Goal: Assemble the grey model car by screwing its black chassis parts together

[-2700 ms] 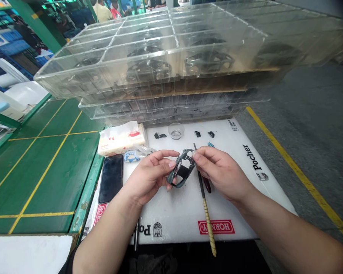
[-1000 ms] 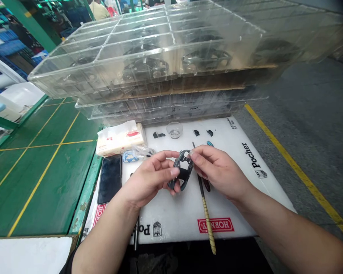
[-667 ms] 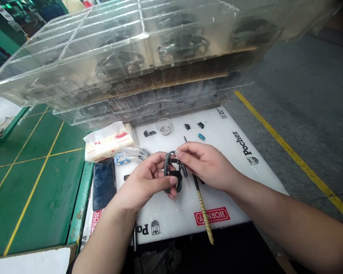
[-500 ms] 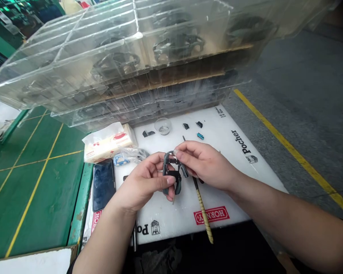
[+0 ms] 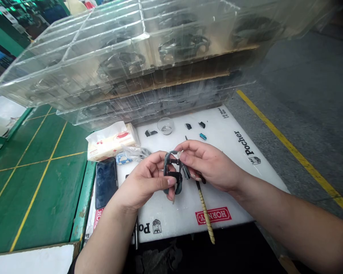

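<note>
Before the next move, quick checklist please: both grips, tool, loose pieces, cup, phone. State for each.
1. Left hand holding the dark frame: ok, thumb on it.
2. Right hand on the frame: ok, fingers at its upper edge.
3. Tool with yellow-wrapped handle clear of the table edge: not ok, handle end overhangs; its shaft passes beneath the right hand.
4. Loose dark pieces apart from the hands: ok.
5. Contents of the clear cup: cannot tell.
6. Phone clear of the frame: ok.
</note>
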Demonstrator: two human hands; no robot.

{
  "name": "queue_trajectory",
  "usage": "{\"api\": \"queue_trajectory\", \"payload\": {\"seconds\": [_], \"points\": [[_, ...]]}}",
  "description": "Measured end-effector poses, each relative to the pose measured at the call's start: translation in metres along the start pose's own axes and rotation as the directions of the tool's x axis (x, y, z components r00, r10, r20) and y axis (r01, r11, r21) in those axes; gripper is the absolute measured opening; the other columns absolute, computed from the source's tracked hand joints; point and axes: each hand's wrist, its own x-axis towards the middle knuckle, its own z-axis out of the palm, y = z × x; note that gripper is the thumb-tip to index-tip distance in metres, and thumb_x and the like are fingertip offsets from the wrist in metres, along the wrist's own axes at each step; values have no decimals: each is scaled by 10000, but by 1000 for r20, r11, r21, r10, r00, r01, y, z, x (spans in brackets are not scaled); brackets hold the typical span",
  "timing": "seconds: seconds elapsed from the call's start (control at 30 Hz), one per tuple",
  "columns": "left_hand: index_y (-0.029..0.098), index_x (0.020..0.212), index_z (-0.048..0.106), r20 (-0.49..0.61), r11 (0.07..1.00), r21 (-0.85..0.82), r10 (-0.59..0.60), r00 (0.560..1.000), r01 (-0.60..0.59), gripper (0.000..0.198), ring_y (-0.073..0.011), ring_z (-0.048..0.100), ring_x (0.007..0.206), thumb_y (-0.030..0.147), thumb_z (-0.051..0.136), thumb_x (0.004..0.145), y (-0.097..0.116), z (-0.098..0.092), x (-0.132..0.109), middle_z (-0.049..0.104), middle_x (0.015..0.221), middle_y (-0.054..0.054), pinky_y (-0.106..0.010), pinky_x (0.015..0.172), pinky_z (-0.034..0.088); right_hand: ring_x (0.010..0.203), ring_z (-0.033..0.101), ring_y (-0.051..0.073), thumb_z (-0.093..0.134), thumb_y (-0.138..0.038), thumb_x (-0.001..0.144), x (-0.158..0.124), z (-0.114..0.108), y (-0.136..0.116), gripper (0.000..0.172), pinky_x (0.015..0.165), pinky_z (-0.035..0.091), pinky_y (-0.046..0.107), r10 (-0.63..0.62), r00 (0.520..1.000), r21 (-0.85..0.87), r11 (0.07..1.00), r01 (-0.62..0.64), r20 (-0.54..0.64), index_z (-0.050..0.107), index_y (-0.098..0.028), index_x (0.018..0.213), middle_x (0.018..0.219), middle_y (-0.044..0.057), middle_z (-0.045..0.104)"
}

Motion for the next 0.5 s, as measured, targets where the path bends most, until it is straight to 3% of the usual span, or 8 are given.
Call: {"api": "queue_trajectory", "payload": {"seconds": [0.17, 0.27, 0.33, 0.4, 0.5], "points": [[207, 1263, 794, -31, 998, 8, 61, 998, -61, 395, -155, 823, 718, 178, 1032, 948, 1, 0, -1, 791, 1022, -8, -273, 659, 735, 619, 533, 103, 931, -677, 1042, -1, -2, 1, 543, 542, 449, 263, -37, 999, -8, 999, 37, -13, 766, -214, 1272, 878, -27, 715], [220, 1262, 819, -106, 975, 99, 211, 972, -201, 400, -162, 825, 800, 191, 1049, 936, -1, 0, -2, 803, 1052, -22, -289, 762, 739, 708, 626, 136, 941, -640, 1041, -6, -1, -2, 509, 608, 541, 289, -127, 991, -95, 988, 121, -51, 781, -226, 1290, 956, 4, 737], [232, 1219, 847, -144, 924, 215, 352, 925, -318, 342, -177, 835, 919, 191, 1047, 944, -1, 0, -3, 829, 1079, -40, -295, 869, 727, 807, 698, 173, 989, -576, 1010, -10, 1, -3, 471, 690, 614, 321, -228, 969, -212, 956, 204, -93, 792, -246, 1283, 1019, 28, 759], [255, 1169, 873, -130, 835, 344, 495, 859, -429, 275, -193, 822, 1029, 174, 1030, 959, -1, 0, -5, 841, 1113, -52, -300, 935, 702, 811, 705, 185, 1037, -495, 975, -14, 3, -4, 435, 712, 630, 341, -386, 917, -359, 874, 327, -103, 802, -265, 1261, 999, 20, 749], [298, 1165, 909, -6, 650, 538, 640, 768, -537, 274, -219, 799, 1080, 105, 975, 982, 2, 3, -8, 844, 1128, -59, -347, 972, 677, 725, 660, 173, 1053, -390, 972, -18, 5, -5, 372, 677, 618, 357, -632, 775, -541, 651, 533, 2, 809, -285, 1232, 973, 9, 753]]}}
